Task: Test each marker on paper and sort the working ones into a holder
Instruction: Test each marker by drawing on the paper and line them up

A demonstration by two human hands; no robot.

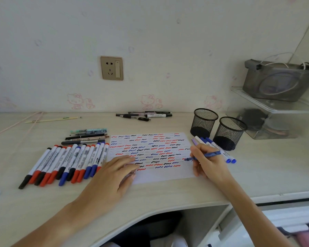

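Light wood-grain desk [168, 191] with a curved cut-out at the near edge; dark gap beneath it. White paper [151, 154] flat on the desk, taken as landmark; rows of red, blue and black squiggles cover most of it, near strip blank.

Left hand [112, 172]: fingers straight, lying flat on the paper's near-left corner, pressing it down, gripping nothing. Right hand [206, 161] at the paper's right edge, fingers curled around a blue pen [203, 155] in a writing grip; tip touches the paper near the right end of the lower squiggle rows.

Left of the paper: row of markers [66, 162] side by side, touching, red, blue and black caps pointing toward the near edge. Just behind that row, off the paper's far-left corner: small stack of assorted pens [86, 137] lying roughly parallel to the paper's far edge.

Right of the paper, behind the right hand: a few blue-capped markers [219, 148] lying on the desk, partly hidden by the hand. Just beyond them, two black mesh holders: near holder [229, 133] and far holder [203, 123], upright, close together. Can't tell whether they hold anything.

Beyond the paper's far edge, near the wall: another cluster of pens [144, 114]. Far left of that, a pale ruler-like strip [52, 119] and a pinkish cord.

Far right: clear acrylic shelf [275, 107] with a grey mesh basket [282, 81] on top, cables in it.

Wall behind: pale wallpaper with faint pink cartoon-cat prints, gold-framed socket [111, 68] above the paper.
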